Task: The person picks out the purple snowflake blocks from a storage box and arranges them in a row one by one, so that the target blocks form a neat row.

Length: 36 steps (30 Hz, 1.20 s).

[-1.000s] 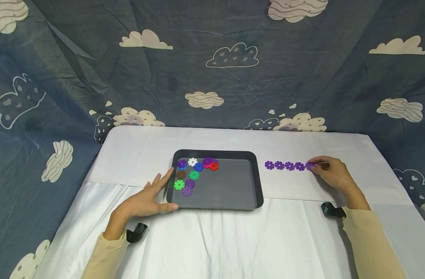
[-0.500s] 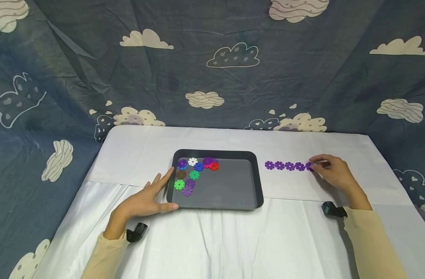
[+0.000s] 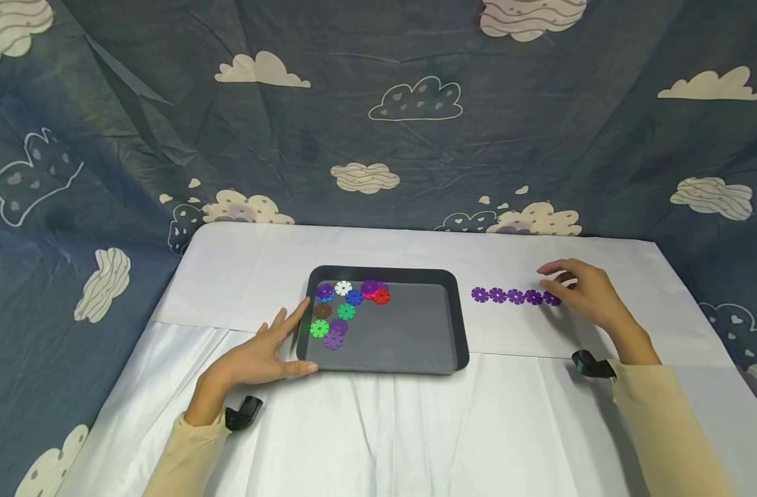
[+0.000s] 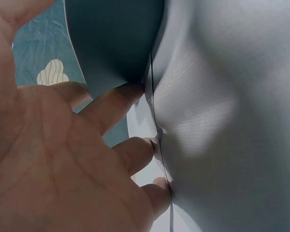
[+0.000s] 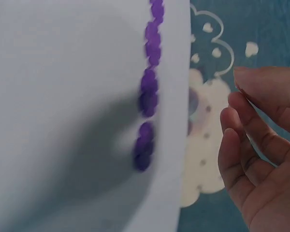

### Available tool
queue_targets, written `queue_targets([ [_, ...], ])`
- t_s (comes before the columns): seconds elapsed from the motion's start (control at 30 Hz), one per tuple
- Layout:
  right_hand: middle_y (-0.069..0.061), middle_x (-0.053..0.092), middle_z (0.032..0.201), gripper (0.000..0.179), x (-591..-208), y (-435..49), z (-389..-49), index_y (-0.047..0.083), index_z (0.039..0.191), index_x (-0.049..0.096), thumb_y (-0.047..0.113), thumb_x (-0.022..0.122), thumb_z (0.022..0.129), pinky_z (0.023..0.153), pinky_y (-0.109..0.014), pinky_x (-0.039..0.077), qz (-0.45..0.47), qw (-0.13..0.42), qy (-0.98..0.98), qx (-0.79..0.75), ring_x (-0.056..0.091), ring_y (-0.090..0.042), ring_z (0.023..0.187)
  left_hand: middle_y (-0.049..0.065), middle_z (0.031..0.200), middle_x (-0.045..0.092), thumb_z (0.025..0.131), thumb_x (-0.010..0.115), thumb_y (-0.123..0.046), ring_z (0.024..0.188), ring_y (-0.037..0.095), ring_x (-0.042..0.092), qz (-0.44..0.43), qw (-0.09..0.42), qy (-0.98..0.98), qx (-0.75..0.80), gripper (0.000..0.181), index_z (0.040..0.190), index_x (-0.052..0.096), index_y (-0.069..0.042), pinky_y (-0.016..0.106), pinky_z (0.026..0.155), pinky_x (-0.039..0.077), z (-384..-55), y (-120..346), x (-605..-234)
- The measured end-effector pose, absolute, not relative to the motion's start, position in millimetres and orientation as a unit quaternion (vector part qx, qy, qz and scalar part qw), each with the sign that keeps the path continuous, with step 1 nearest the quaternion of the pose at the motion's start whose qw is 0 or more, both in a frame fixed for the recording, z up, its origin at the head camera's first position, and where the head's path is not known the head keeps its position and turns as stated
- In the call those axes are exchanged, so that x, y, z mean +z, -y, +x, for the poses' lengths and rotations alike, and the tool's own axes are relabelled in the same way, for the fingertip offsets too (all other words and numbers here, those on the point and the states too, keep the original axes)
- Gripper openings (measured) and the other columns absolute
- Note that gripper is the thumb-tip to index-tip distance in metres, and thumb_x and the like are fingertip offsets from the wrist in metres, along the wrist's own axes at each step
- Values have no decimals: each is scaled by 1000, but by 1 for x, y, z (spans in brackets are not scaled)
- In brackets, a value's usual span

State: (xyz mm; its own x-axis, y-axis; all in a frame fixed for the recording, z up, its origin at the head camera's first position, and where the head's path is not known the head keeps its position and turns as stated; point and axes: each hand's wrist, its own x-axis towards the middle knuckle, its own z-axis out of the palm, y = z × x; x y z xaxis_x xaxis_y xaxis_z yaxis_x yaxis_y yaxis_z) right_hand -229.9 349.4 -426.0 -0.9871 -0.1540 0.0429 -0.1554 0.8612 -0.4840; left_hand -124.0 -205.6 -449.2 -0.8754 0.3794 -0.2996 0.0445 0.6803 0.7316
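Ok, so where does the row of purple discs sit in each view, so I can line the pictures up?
Head: the row of purple discs lies right of the tray, its right end by the right hand.
Left wrist: not in it.
Right wrist: runs down from the top edge near mid-picture, left of the right hand.
Shared landmark: the blue cloud-print cloth, in all three.

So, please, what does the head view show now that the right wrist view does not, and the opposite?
Only the head view: the tray with its coloured discs, and the left hand touching the tray's rim.

Only the right wrist view: the palm side of the right hand, which the head view hides.

Both: the right hand, holding nothing visible, the row of purple discs, the white cloth and the cloud-printed backdrop. The wrist view cuts off part of the row.
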Motion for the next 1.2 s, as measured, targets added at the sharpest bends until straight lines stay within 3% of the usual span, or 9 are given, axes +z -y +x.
queue_targets([
  [0.2,-20,67,116,24,-406,-327,-233,2,115,70,12,71,93,76,-44,56,162,21,962,218,65,-33,95,25,166,3,81,78,-54,152,49,-5,119,218,-890,382,112,162,3,-37,71,118,1,-124,206,-449],
  [0.4,-17,69,110,23,-390,-303,-235,4,113,70,8,72,91,75,-47,57,226,23,960,165,65,-31,92,25,166,2,82,78,-54,152,49,-6,117,221,-889,383,111,161,2,-38,71,118,1,-123,206,-446],
  [0.6,-14,69,113,24,-375,-277,-236,6,115,70,12,72,92,70,-41,57,264,13,953,149,65,-29,94,28,165,1,82,78,-55,149,54,-5,117,221,-891,379,112,161,1,-38,72,117,3,-122,206,-446],
  [1.0,-6,71,114,26,-360,-230,-244,9,118,70,12,72,93,81,-44,58,319,-37,928,187,65,-20,93,25,166,4,81,78,-55,151,50,-4,118,219,-891,379,112,162,2,-37,70,118,2,-124,205,-450],
  [1.2,-4,71,113,26,-353,-203,-247,10,121,69,11,70,94,80,-38,60,345,-73,913,203,66,-19,95,27,166,2,81,78,-57,149,54,-4,113,222,-893,374,112,161,2,-39,72,117,3,-123,206,-448],
])
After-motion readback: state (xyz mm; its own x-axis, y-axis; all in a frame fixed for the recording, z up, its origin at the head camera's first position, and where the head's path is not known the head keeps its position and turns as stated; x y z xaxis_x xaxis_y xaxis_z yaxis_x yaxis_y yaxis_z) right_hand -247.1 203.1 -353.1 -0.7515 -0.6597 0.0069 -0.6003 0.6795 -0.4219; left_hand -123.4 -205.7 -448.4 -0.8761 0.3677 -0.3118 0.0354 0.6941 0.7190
